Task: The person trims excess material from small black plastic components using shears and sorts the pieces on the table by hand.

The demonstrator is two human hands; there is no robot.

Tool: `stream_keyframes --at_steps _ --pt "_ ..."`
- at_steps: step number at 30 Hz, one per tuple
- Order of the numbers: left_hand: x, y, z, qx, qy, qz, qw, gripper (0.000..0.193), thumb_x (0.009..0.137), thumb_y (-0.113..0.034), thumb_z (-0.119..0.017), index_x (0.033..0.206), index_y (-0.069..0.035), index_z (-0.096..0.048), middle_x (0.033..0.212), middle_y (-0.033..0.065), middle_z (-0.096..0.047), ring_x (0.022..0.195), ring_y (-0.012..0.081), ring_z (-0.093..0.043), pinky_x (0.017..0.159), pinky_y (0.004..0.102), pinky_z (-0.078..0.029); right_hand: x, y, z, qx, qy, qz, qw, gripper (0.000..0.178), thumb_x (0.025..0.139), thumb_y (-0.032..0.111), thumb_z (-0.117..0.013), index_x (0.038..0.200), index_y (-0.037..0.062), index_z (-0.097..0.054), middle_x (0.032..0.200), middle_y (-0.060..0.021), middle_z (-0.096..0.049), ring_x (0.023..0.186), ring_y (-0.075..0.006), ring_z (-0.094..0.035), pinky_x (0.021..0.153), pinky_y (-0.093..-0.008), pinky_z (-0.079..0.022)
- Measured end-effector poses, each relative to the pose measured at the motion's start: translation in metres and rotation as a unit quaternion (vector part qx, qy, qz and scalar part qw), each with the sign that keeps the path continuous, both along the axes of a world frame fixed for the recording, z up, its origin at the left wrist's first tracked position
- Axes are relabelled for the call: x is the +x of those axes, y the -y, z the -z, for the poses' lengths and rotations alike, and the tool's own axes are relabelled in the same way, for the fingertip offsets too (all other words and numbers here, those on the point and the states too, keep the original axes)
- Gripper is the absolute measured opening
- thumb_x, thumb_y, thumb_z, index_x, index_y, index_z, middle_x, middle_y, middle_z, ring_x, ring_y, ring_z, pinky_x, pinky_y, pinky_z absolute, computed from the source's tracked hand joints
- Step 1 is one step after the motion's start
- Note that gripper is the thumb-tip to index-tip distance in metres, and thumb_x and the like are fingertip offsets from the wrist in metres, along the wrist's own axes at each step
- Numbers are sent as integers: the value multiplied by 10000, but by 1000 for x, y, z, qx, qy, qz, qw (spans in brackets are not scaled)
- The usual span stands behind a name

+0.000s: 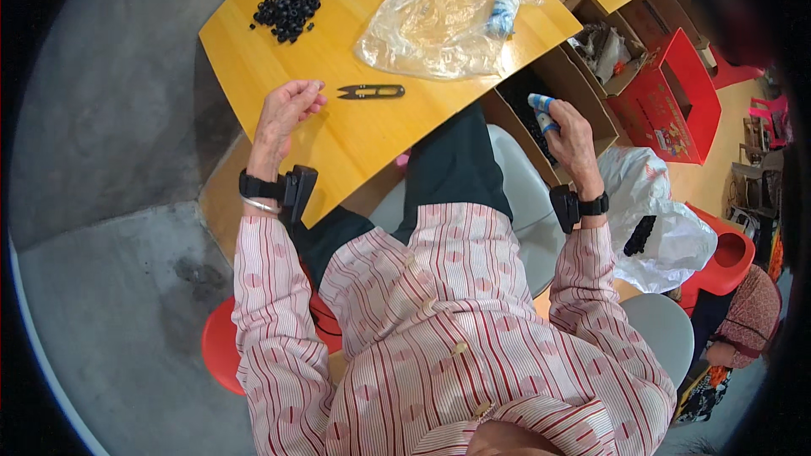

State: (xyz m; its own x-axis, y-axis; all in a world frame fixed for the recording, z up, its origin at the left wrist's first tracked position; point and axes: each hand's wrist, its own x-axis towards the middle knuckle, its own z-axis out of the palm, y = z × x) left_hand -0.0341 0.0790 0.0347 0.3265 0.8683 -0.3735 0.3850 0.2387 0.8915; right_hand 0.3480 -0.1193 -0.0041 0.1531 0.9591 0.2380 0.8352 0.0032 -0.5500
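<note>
Over the near left edge of the yellow table [338, 148] is my left hand [289, 114], thumb and fingertips pressed together. Whatever they may pinch is too small to make out. Thread snips [372, 92] with a dark body lie on the table just right of those fingertips. My right hand [573, 137] is off the table's right side, above an open cardboard box with dark contents [525, 100]. Blue-and-white wrapping [541, 103] covers at least one of its fingers, which are curled together; anything between them is hidden. A pile of black beads [291, 8] sits at the far left.
A clear plastic bag [431, 21] with a blue-and-white roll [502, 15] lies on the table. Right of it stand cardboard boxes, a red box [676, 105] and a white sack [650, 211]. Stools are beside me; another person [748, 317] is at the right edge.
</note>
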Motion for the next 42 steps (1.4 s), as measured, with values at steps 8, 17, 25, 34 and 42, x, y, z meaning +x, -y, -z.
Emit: stream_keyframes --at_steps 8,17,25,34,42 --pt "-16 -2 19 4 -8 -54 998 256 886 -274 -614 1000 -45 -633 818 4 -630 706 55 -535 649 192 -408 -14 -15 -15 -10 3 -45 999 298 699 -68 -539 989 -11 -569 866 -173 -531 830 -362 -540 724 -371 -462" --pt "-33 -62 23 233 -133 -85 959 265 866 -238 -627 1019 -22 -629 835 52 -642 733 146 -593 695 250 -468 -67 -51 -42 86 -30 -111 990 379 658 -101 -580 1021 7 -603 837 -138 -556 729 -299 -537 630 -339 -456" --pt "-28 -134 26 530 -331 -43 780 447 877 -357 -575 1245 -108 -530 1236 202 -511 1121 320 -492 929 416 -396 -117 -89 -32 78 -14 -224 971 386 662 -40 -599 1039 41 -595 981 -121 -589 813 -308 -553 703 -374 -452" --pt "-50 -215 56 429 -201 -88 876 587 923 -513 -400 1343 -105 -437 1382 221 -383 1292 373 -324 1050 461 -266 -134 -103 -15 102 -9 -221 970 379 667 31 -625 1043 63 -597 1011 -103 -577 822 -275 -540 717 -366 -427" --pt "-44 -231 69 421 -178 -25 889 619 938 -540 -334 1365 -99 -406 1376 186 -411 1298 336 -336 1071 438 -243 -155 -190 -66 122 -53 -293 947 379 854 252 -579 1174 52 -542 1223 -161 -513 1076 -338 -511 897 -406 -417"
